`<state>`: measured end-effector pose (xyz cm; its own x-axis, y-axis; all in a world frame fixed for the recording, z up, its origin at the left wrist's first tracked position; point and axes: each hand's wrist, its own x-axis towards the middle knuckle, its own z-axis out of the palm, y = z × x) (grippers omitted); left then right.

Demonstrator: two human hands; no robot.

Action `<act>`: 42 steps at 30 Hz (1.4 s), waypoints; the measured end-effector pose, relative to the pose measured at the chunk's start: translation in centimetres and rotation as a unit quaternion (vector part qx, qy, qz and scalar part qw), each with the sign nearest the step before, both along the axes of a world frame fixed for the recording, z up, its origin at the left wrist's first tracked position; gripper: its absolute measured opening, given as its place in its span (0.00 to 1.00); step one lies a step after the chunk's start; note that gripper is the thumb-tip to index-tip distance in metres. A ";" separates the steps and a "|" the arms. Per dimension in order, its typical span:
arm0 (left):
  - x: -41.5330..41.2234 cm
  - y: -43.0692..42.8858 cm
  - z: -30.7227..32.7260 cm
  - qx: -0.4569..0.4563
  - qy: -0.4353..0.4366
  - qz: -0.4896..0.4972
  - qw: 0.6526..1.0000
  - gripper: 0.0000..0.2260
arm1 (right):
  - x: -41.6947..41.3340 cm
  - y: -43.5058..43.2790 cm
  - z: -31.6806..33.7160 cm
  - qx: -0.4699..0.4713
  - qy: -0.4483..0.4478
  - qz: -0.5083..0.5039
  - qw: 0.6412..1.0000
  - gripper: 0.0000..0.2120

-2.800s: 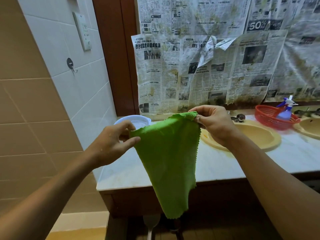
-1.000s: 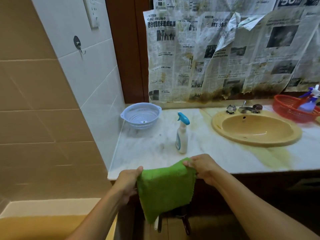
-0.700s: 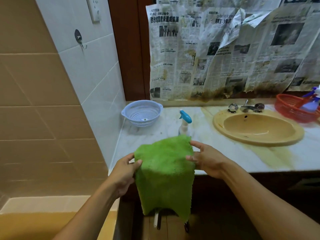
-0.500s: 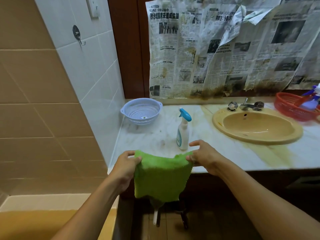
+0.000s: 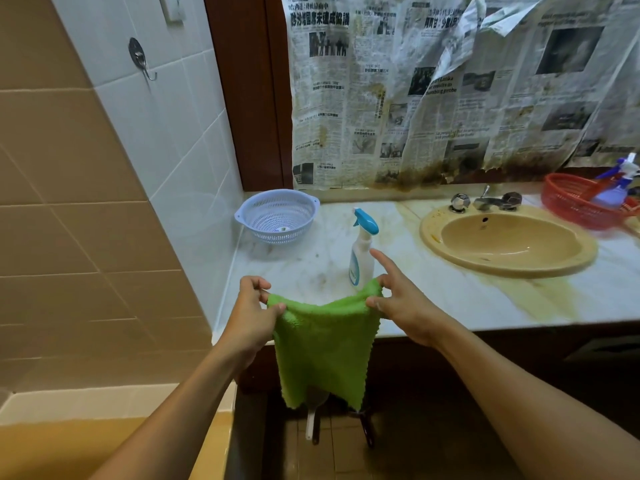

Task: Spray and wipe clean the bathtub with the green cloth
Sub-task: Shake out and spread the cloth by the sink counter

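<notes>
A green cloth [image 5: 320, 348] hangs folded in front of the marble counter's front edge. My left hand [image 5: 254, 315] pinches its upper left corner. My right hand [image 5: 398, 303] pinches the upper right corner, with the index finger stretched out. Just behind the cloth a white spray bottle with a blue trigger [image 5: 363, 252] stands upright on the counter. A yellow bathtub [image 5: 62, 448] shows at the lower left, partly hidden by my left arm.
On the marble counter [image 5: 433, 306] sit a pale blue colander [image 5: 277, 216], a yellow sink [image 5: 507, 240] with taps, and a red basket [image 5: 585, 202] holding another spray bottle. Newspaper covers the wall behind. Tiled wall at left bears a metal hook [image 5: 138, 58].
The cloth was held up spread out, then folded over and lowered below the counter edge. In the last half second my hands rose slightly and the cloth hangs longer.
</notes>
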<state>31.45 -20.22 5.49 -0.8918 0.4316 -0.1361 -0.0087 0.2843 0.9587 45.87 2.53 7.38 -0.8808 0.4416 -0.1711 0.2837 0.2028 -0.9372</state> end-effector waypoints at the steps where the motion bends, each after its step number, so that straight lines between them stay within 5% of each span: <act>1: -0.1 0.0 -0.1 0.003 0.007 0.004 1.000 0.17 | 0.1 -0.1 -0.2 0.006 0.009 -0.009 1.000 0.43; 6: -0.1 0.7 0.2 0.046 0.043 0.023 0.998 0.17 | -0.3 -0.8 -0.8 -0.002 0.002 -0.051 0.999 0.45; 11: -0.9 0.9 0.5 0.070 -0.005 0.091 0.993 0.17 | -0.5 0.0 0.2 -0.192 -0.048 0.032 0.980 0.54; 18: -1.6 -1.0 1.9 0.098 -0.094 -0.048 0.990 0.27 | -0.7 0.5 1.8 0.025 -0.088 0.031 0.995 0.38; 22: -1.3 -0.8 2.5 0.058 -0.040 -0.064 0.995 0.29 | -1.1 0.8 1.7 0.028 -0.047 -0.028 0.998 0.42; 25: -1.2 -0.6 2.9 -0.020 0.052 -0.061 0.997 0.30 | -1.3 0.5 1.9 0.052 -0.048 -0.024 0.997 0.34; 33: -1.5 0.5 6.2 -0.105 0.153 -0.159 0.970 0.28 | -1.8 0.5 4.7 0.289 -0.085 0.015 0.954 0.17; 38: -1.1 1.7 7.9 -0.224 0.246 -0.251 0.909 0.30 | -2.2 1.3 6.2 0.349 -0.094 0.037 0.931 0.12; 42: -1.4 2.3 8.1 -0.330 0.431 -0.261 0.798 0.18 | -2.4 1.5 7.1 0.457 -0.134 0.102 0.873 0.11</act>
